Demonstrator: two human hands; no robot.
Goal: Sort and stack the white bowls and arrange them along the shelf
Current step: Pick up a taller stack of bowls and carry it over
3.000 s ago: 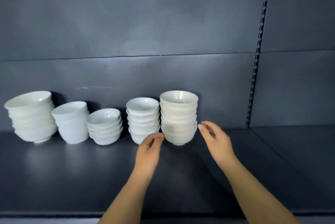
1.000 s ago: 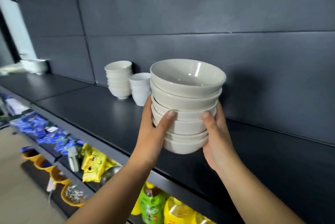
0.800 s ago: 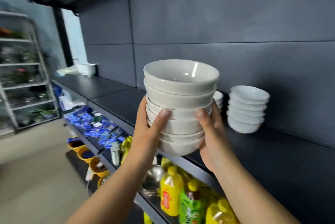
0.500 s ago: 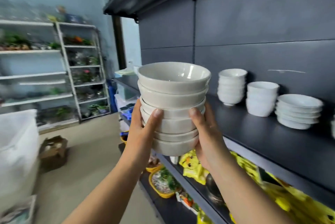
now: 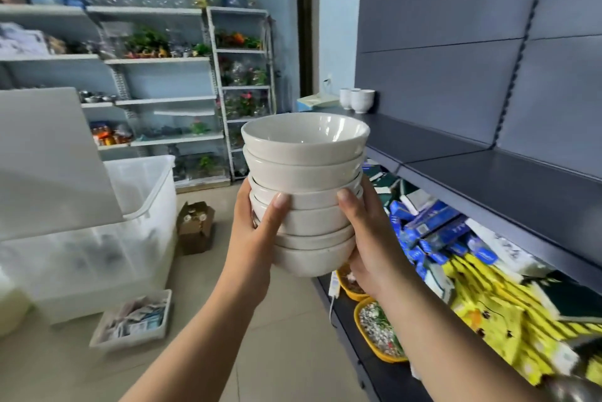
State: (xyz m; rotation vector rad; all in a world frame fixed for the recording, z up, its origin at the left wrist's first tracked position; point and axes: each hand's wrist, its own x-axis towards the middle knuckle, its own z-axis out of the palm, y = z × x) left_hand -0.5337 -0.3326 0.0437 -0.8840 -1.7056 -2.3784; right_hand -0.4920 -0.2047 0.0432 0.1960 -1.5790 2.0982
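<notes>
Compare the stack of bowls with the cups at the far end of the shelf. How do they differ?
The bowls are held in the air between the left hand and right hand; the cups stand on the shelf. The bowls are nested in one stack; the cups stand side by side. The bowls look wide and low, the cups narrower and taller in shape. Both are pale, plain and upright.
</notes>
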